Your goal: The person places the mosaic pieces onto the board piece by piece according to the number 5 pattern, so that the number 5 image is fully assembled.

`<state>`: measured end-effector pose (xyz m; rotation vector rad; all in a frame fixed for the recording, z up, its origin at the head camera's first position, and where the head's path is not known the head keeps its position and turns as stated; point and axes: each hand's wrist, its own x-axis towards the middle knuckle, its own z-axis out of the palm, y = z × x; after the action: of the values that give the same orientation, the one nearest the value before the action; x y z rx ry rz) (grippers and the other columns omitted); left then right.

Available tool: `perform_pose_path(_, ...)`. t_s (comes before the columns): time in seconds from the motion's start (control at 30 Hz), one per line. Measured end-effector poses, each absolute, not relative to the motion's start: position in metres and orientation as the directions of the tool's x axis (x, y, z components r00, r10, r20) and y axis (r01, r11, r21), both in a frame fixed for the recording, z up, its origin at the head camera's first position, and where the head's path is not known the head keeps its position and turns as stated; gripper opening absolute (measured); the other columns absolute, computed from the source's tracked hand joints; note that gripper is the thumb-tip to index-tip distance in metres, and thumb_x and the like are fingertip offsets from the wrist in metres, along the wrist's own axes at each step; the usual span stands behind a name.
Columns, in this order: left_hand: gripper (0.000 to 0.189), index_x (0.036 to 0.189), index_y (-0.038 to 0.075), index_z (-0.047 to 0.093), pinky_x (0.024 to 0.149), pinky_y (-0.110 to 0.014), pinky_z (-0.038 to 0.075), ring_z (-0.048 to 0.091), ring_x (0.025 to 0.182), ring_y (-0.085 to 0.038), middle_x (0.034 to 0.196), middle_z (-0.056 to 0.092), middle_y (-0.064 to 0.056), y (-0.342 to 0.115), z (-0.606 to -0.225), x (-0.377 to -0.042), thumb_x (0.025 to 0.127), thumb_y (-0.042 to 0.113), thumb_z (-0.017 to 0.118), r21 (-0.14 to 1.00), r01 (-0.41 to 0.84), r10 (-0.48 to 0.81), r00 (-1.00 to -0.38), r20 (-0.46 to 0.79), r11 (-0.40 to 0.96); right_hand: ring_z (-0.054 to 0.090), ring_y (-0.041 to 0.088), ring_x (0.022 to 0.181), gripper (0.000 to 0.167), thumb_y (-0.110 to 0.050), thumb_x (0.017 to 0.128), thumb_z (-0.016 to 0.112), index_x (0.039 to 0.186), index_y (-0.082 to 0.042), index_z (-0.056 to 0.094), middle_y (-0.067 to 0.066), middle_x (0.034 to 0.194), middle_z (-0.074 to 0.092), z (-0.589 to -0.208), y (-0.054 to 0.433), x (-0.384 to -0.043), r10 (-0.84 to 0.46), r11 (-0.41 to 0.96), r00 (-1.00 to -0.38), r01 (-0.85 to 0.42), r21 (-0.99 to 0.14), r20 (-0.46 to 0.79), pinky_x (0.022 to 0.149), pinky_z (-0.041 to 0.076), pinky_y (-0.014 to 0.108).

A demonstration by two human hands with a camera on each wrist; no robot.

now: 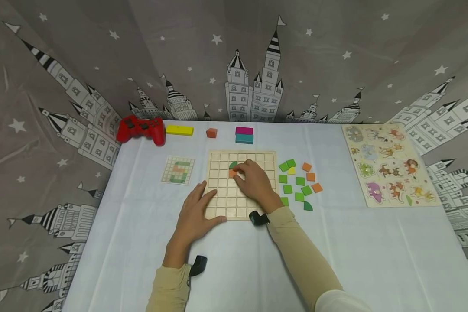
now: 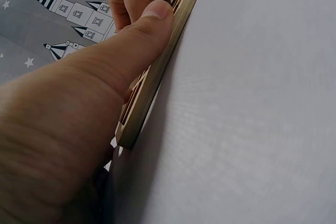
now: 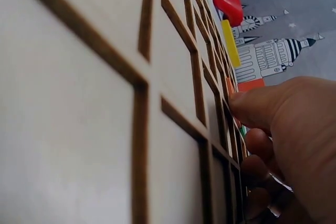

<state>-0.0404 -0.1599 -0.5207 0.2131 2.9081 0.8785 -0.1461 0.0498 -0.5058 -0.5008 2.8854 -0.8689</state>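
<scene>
A wooden grid board point(image 1: 242, 212) lies in the middle of the table. My left hand point(image 1: 195, 216) rests at its front left corner, fingers spread along the left side and the thumb point(image 2: 157, 17) on the front edge. Over the board, my right hand point(image 1: 255, 182) pinches a small orange square tile point(image 1: 232, 173) between thumb and curled index finger, right at one of the cells. Just behind that tile, a green quarter-round tile point(image 1: 233, 164) sits in the grid. In the right wrist view, the thumb tip meets the orange tile point(image 3: 229, 85) low against the grid.
Loose green tiles point(image 1: 300, 181), orange tiles point(image 1: 310, 177) and a yellow one point(image 1: 291, 170) lie right of the board. Left of it is a pattern card point(image 1: 178, 170). Behind stand a red game controller point(image 1: 142, 128) and coloured blocks point(image 1: 179, 130). An animal puzzle point(image 1: 390, 164) lies far right.
</scene>
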Motion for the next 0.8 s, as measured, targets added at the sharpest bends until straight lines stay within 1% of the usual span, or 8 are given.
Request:
perform_pose_path(0.17,0.089,0.149,0.016,0.053,0.123,-0.063,0.027,0.021,0.157,-0.036,0.17,0.025,-0.01,-0.157,-0.52,-0.041,0.076,0.056,0.085,0.561,0.102,0.157,-0.986,-0.05,0.822,0.06,0.02,0.095,0.026,-0.025,0.099,0.067,0.122,-0.013,0.072,0.005,0.108,0.065,-0.5,0.059,-0.143,-0.314,0.755,-0.949,-0.257,-0.604,0.011,0.088,0.055,0.038)
perform_pose_path(0.3,0.09,0.149,0.016,0.053,0.123,-0.062,0.026,0.022,0.157,-0.036,0.169,0.025,-0.01,-0.155,-0.519,-0.042,0.074,0.055,0.086,0.57,0.1,0.153,-0.987,-0.046,0.816,0.061,0.022,0.098,0.027,-0.026,0.1,0.066,0.123,-0.012,0.071,0.006,0.111,0.064,-0.49,0.083,-0.138,-0.271,0.733,-0.962,-0.223,-0.642,0.025,0.09,0.054,0.04)
perform_pose_path(0.47,0.09,0.149,0.016,0.052,0.123,-0.062,0.025,0.021,0.157,-0.036,0.17,0.024,-0.011,-0.154,-0.52,-0.042,0.075,0.056,0.085,0.57,0.098,0.16,-0.985,-0.06,0.816,0.063,0.029,0.101,0.029,-0.021,0.098,0.069,0.123,-0.008,0.071,0.012,0.112,0.066,-0.482,0.139,-0.126,-0.171,0.738,-0.984,-0.159,-0.656,0.046,0.087,0.054,0.045)
perform_pose_path(0.63,0.09,0.149,0.016,0.053,0.124,-0.062,0.024,0.02,0.157,-0.036,0.17,0.025,-0.01,-0.156,-0.516,-0.04,0.074,0.053,0.087,0.579,0.079,0.143,-0.988,-0.066,0.812,0.063,0.032,0.097,0.029,-0.018,0.096,0.071,0.122,-0.004,0.071,0.016,0.108,0.066,-0.489,0.201,-0.109,-0.017,0.763,-0.997,-0.057,-0.644,0.069,0.085,0.054,0.046)
perform_pose_path(0.7,0.09,0.149,0.016,0.053,0.124,-0.062,0.024,0.02,0.157,-0.036,0.17,0.024,-0.01,-0.157,-0.516,-0.039,0.074,0.053,0.087,0.577,0.075,0.14,-0.988,-0.069,0.814,0.062,0.032,0.097,0.031,-0.019,0.097,0.07,0.123,-0.003,0.07,0.017,0.109,0.065,-0.494,0.223,-0.102,0.03,0.78,-0.998,-0.016,-0.626,0.063,0.084,0.052,0.046)
perform_pose_path(0.8,0.09,0.149,0.016,0.052,0.124,-0.062,0.024,0.019,0.157,-0.036,0.17,0.023,-0.01,-0.156,-0.516,-0.04,0.075,0.054,0.086,0.571,0.076,0.147,-0.986,-0.079,0.818,0.06,0.031,0.099,0.038,-0.024,0.097,0.07,0.128,-0.003,0.066,0.017,0.111,0.063,-0.501,0.251,-0.092,0.079,0.8,-0.997,0.06,-0.597,0.006,0.086,0.05,0.046)
